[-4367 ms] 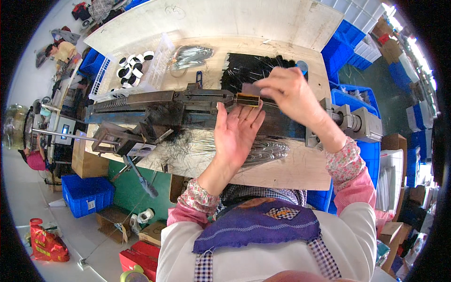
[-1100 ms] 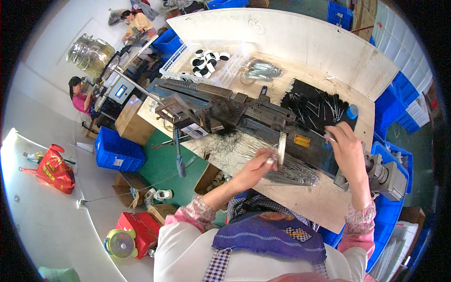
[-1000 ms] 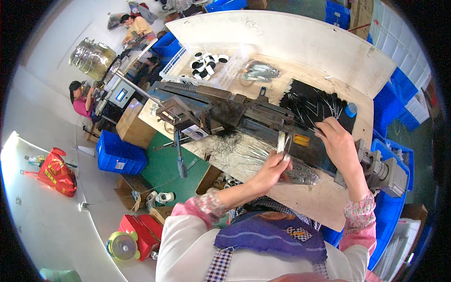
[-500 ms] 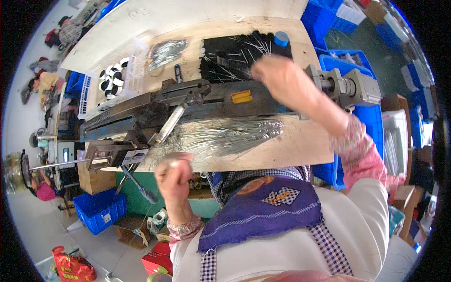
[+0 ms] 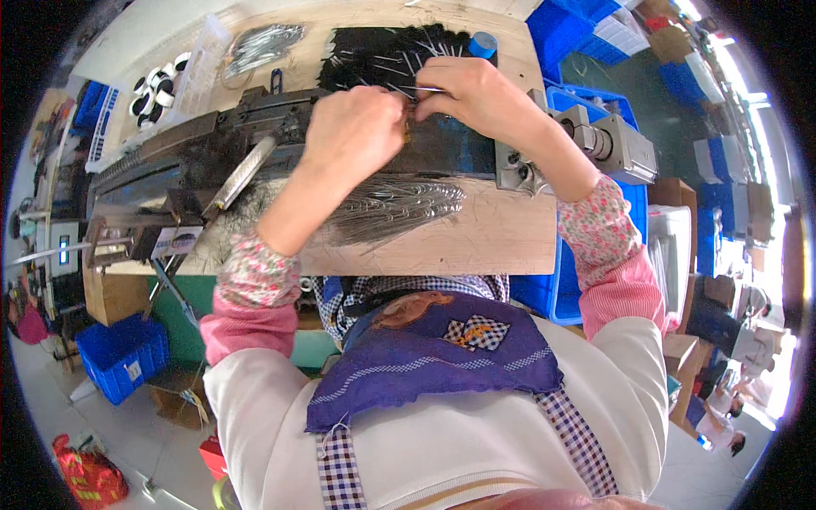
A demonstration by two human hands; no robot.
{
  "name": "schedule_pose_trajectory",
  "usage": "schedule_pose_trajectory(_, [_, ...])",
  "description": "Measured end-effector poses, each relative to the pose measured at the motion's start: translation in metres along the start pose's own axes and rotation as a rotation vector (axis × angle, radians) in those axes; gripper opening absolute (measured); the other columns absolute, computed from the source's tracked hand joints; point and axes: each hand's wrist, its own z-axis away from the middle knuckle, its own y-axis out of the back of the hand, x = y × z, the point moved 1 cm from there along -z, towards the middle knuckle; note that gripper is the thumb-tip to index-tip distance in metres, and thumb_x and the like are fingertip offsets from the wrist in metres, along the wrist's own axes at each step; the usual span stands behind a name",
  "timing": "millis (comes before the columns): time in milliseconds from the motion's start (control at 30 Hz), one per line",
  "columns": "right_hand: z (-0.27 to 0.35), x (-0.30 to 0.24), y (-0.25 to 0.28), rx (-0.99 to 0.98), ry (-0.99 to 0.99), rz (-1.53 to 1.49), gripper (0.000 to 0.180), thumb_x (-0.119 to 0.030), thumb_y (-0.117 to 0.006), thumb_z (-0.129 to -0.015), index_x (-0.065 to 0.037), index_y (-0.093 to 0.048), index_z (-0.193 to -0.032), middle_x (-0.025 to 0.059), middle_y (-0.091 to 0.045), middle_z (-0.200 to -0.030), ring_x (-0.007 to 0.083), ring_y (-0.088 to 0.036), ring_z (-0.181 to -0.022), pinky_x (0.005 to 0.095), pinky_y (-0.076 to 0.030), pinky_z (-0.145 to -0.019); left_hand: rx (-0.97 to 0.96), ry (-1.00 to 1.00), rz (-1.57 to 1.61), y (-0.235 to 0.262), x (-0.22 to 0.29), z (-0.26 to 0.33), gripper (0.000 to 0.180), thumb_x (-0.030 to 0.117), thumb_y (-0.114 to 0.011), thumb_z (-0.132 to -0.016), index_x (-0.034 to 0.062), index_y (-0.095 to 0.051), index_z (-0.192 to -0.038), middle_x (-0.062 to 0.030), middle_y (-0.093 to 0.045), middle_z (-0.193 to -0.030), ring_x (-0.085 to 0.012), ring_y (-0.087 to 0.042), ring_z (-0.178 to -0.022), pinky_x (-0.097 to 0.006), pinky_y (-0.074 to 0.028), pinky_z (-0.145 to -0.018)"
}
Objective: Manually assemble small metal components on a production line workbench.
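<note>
My right hand (image 5: 476, 95) is closed in a pinch on a thin metal rod (image 5: 427, 88) above the dark machine bed (image 5: 463, 149). Close beside it, my left hand (image 5: 357, 127) is closed too, its fingertips near the rod's end. What those left fingers hold is hidden. Just beyond both hands, a black mat (image 5: 353, 47) bears several thin silvery rods. A heap of shiny metal wires (image 5: 404, 208) lies on the table nearer to me, below the bed.
A clear plastic crate (image 5: 204, 55) with black-and-white rolls stands at the far left. A bundle of wires (image 5: 263, 47) and a round blue cap (image 5: 483, 45) flank the mat. The machine's lever (image 5: 242, 174) slants at left; a grey motor-like block (image 5: 625, 149) juts out right.
My left hand has risen from the table's front edge to the machine bed beside my right hand. The right hand has slowed and now shows a rod. The whole view has shifted.
</note>
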Motion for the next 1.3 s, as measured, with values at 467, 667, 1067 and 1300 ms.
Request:
schedule_pose_trajectory(467, [-0.049, -0.014, -0.044, 0.179, -0.013, -0.118, 0.019, -0.019, -0.065, -0.080, -0.002, -0.069, -0.089, 0.0135, -0.067, -0.084, 0.0309, -0.065, -0.077, 0.0357, -0.052, -0.072, 0.192, 0.519, 2.827, -0.025, -0.034, 0.110, 0.058, 0.050, -0.033, -0.098, -0.0016, -0.059, -0.105, -0.0059, -0.053, -0.063, -0.0079, -0.038, -0.038, -0.020, -0.026, -0.035])
schedule_pose_trajectory(667, [-0.047, -0.009, -0.050, 0.115, -0.097, -0.096, 0.017, -0.017, -0.066, -0.078, -0.002, -0.069, -0.087, 0.0135, -0.067, -0.082, 0.0305, -0.065, -0.079, 0.0372, -0.052, -0.073, 0.106, 0.403, 2.322, 0.020, -0.007, 0.073, 0.041, 0.034, -0.051, -0.095, -0.0035, -0.051, -0.111, -0.0083, -0.056, -0.077, -0.0116, -0.045, -0.041, -0.023, -0.036, -0.037])
schedule_pose_trajectory(1067, [0.021, -0.059, -0.052, 0.108, -0.067, 0.037, 0.023, -0.008, -0.062, -0.078, -0.007, -0.061, -0.101, 0.0103, -0.057, -0.097, 0.0328, -0.064, -0.081, 0.0411, -0.055, -0.067, 0.594, 1.111, 1.273, -0.037, -0.102, 0.200, 0.035, 0.034, -0.063, -0.089, -0.0010, -0.063, -0.087, 0.0001, -0.054, -0.059, -0.0063, -0.041, -0.041, -0.022, -0.027, -0.038])
schedule_pose_trajectory(1300, [0.009, 0.017, -0.109, 0.070, -0.406, 0.175, 0.020, -0.020, -0.060, -0.087, -0.004, -0.053, -0.098, 0.0147, -0.056, -0.099, 0.0364, -0.063, -0.081, 0.0436, -0.054, -0.065, 0.838, 1.144, 1.398, -0.017, -0.132, 0.211, 0.030, 0.026, -0.061, -0.092, -0.0034, -0.066, -0.097, -0.0014, -0.054, -0.061, -0.0070, -0.035, -0.041, -0.024, -0.021, -0.038])
